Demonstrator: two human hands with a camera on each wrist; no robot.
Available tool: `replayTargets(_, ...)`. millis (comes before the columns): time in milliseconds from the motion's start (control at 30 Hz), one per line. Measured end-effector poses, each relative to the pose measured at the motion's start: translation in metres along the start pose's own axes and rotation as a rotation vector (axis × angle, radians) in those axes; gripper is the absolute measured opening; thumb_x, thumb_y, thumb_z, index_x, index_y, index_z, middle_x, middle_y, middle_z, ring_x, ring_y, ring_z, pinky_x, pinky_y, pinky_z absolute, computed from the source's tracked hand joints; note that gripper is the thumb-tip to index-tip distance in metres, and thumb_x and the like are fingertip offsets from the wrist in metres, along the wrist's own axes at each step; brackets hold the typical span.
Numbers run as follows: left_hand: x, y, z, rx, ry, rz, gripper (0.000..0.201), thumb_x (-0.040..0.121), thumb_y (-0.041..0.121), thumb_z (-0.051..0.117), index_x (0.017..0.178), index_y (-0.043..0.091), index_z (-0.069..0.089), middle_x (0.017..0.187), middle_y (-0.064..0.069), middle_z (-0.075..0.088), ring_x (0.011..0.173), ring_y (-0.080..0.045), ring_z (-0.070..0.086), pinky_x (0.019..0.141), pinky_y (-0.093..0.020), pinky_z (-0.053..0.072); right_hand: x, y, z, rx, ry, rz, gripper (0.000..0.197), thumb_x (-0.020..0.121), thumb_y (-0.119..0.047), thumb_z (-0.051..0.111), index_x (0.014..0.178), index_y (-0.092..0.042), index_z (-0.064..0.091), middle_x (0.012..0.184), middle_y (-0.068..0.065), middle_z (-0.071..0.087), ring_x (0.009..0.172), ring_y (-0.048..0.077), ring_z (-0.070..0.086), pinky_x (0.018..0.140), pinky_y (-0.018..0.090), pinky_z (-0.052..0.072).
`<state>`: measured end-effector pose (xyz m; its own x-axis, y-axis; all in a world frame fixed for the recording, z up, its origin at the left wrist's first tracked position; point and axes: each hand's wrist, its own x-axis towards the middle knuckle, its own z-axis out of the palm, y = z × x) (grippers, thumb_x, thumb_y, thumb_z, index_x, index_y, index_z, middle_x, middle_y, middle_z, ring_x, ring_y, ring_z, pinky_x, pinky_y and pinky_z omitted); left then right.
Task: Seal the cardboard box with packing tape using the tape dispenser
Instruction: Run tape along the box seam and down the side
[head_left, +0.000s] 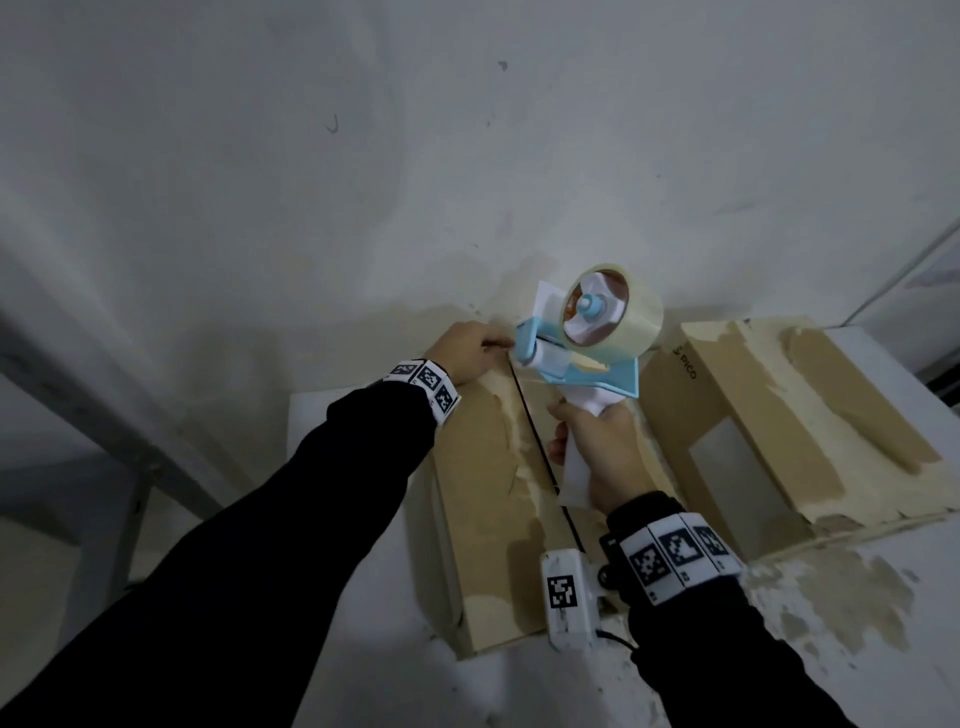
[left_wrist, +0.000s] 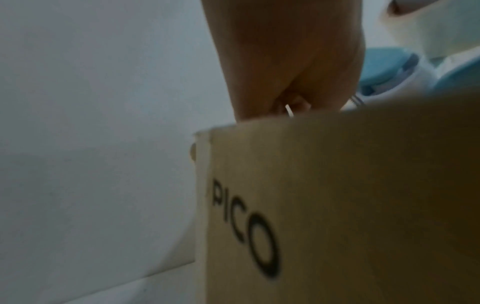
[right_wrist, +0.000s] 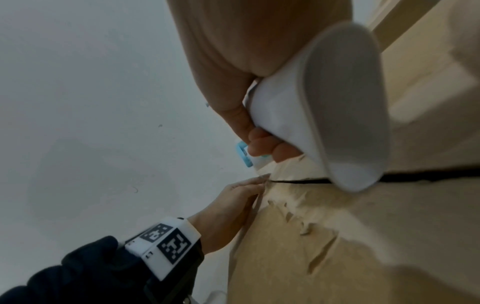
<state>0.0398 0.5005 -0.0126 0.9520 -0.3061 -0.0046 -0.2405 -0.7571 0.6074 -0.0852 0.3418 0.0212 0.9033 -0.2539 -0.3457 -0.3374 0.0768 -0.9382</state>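
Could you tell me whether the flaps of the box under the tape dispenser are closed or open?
Closed: the cardboard box has both top flaps lying flat, meeting along a dark seam beneath the tape dispenser.

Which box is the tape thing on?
The left cardboard box, under both hands; the tape dispenser sits at its far end. The right box is untouched.

I counted two cardboard boxes (head_left: 488, 499) on the white surface, one in front of me and a second one (head_left: 789, 410) to its right. There was one tape dispenser (head_left: 582, 353), and it carried one roll of clear tape (head_left: 613, 306). Both my wrists wore one marker band each.
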Motion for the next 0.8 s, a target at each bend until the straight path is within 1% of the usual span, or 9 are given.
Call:
replayTargets(100, -0.003, -0.006, 0.003, -0.101, 0.022, -0.054, 0.032, 0.089, 0.030, 0.058, 0.116, 0.015, 0.066, 0.116, -0.007, 0.067, 0.109, -0.020, 0.059, 0.083, -0.019, 0.038, 0.001, 0.003, 0.001, 0.026, 0.015, 0.010, 0.015, 0.086, 0.000, 0.059, 0.073, -0.007, 0.055, 0.053, 0.008, 0.047, 0.037, 0.015, 0.047, 0.049, 0.028, 0.041)
replayTargets(167, -0.001, -0.005, 0.005, -0.086, -0.005, -0.047, 0.038, 0.084, 0.036, 0.065, 0.115, 0.015, 0.067, 0.112, -0.007, 0.068, 0.105, -0.022, 0.060, 0.078, -0.020, 0.037, 0.003, 0.007, 0.001, 0.015, 0.016, 0.019, 0.016, 0.086, -0.001, 0.059, 0.072, -0.008, 0.054, 0.053, 0.007, 0.048, 0.041, 0.018, 0.047, 0.051, 0.029, 0.041)
replayTargets(367, -0.002, 0.008, 0.006, 0.010, -0.012, 0.023, 0.032, 0.083, 0.025, 0.063, 0.100, -0.002, 0.067, 0.102, -0.022, 0.063, 0.096, -0.032, 0.057, 0.071, -0.026, 0.032, 0.005, 0.018, 0.006, -0.061, 0.026, -0.003, 0.013, 0.083, -0.004, 0.060, 0.072, -0.010, 0.057, 0.054, 0.007, 0.050, 0.048, 0.021, 0.048, 0.055, 0.032, 0.043)
replayTargets(467, -0.005, 0.007, 0.007, 0.037, -0.018, 0.035, 0.029, 0.085, 0.022, 0.064, 0.105, 0.001, 0.066, 0.107, -0.019, 0.059, 0.099, -0.031, 0.056, 0.071, -0.022, 0.030, 0.006, 0.018, 0.006, -0.057, 0.034, -0.005, 0.013, 0.082, -0.004, 0.061, 0.071, -0.011, 0.057, 0.054, 0.006, 0.051, 0.049, 0.022, 0.049, 0.059, 0.034, 0.045)
replayTargets(533, -0.010, 0.003, 0.008, 0.018, -0.034, 0.082, 0.034, 0.090, 0.023, 0.058, 0.118, 0.005, 0.060, 0.116, -0.017, 0.053, 0.105, -0.029, 0.052, 0.080, -0.021, 0.033, 0.005, 0.017, 0.006, -0.058, 0.036, -0.009, 0.014, 0.082, -0.003, 0.061, 0.070, -0.009, 0.057, 0.054, 0.008, 0.052, 0.049, 0.023, 0.050, 0.058, 0.034, 0.045)
replayTargets(600, -0.015, -0.004, 0.011, 0.031, -0.037, 0.210, 0.040, 0.093, 0.029, 0.046, 0.125, 0.006, 0.055, 0.125, -0.016, 0.049, 0.108, -0.029, 0.052, 0.092, -0.030, 0.041, 0.004, 0.015, 0.005, -0.062, 0.037, -0.009, 0.014, 0.081, -0.003, 0.061, 0.069, -0.007, 0.057, 0.055, 0.009, 0.053, 0.051, 0.024, 0.052, 0.057, 0.033, 0.045)
replayTargets(667, -0.019, -0.016, 0.014, 0.175, -0.052, 0.356, 0.048, 0.093, 0.034, 0.033, 0.128, 0.008, 0.054, 0.138, -0.014, 0.045, 0.118, -0.030, 0.050, 0.099, -0.039, 0.040, 0.004, 0.014, 0.003, -0.060, 0.033, 0.006, 0.014, 0.081, -0.004, 0.060, 0.068, -0.007, 0.056, 0.055, 0.009, 0.053, 0.053, 0.025, 0.053, 0.057, 0.033, 0.046)
replayTargets(733, -0.030, -0.019, 0.011, 0.367, -0.130, 0.397, 0.046, 0.099, 0.034, 0.027, 0.140, 0.019, 0.040, 0.154, -0.002, 0.025, 0.139, -0.021, 0.027, 0.113, -0.040, 0.020, 0.005, 0.013, 0.002, -0.053, 0.022, 0.030, 0.016, 0.082, -0.004, 0.059, 0.067, -0.006, 0.055, 0.055, 0.009, 0.053, 0.053, 0.025, 0.054, 0.057, 0.033, 0.046)
replayTargets(800, -0.037, -0.023, 0.010, 0.404, -0.193, 0.349, 0.047, 0.101, 0.033, 0.024, 0.147, 0.023, 0.022, 0.157, 0.004, 0.011, 0.145, -0.013, 0.007, 0.116, -0.035, 0.005, 0.005, 0.012, 0.003, -0.048, -0.003, 0.039, 0.015, 0.083, -0.003, 0.058, 0.068, -0.005, 0.055, 0.055, 0.009, 0.053, 0.052, 0.025, 0.055, 0.056, 0.032, 0.047)
